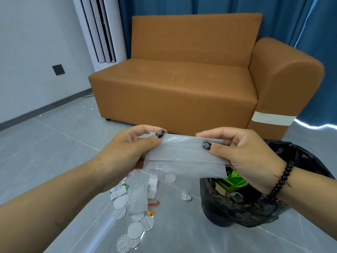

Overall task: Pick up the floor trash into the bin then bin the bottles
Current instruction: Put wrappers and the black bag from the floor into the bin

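Both my hands hold a clear plastic bag point(184, 156) stretched flat in front of me, above the floor. My left hand point(131, 152) pinches its left end and my right hand point(242, 152) pinches its right end. Below it, trash lies on the grey tile floor: several round white foil seals point(135, 230), another clear bag point(138, 196), a green-and-white wrapper point(118, 191), a crumpled white scrap point(186, 195) and an orange bit point(154, 203). A bin lined with a black bag point(237, 210) stands at the right, under my right wrist, with green packaging point(233, 183) inside. No bottles are in view.
A brown sofa point(182, 84) stands straight ahead against blue curtains point(319, 24). A white standing air conditioner point(98, 30) is in the left corner by the wall. Small white crumbs point(85, 107) lie near the skirting.
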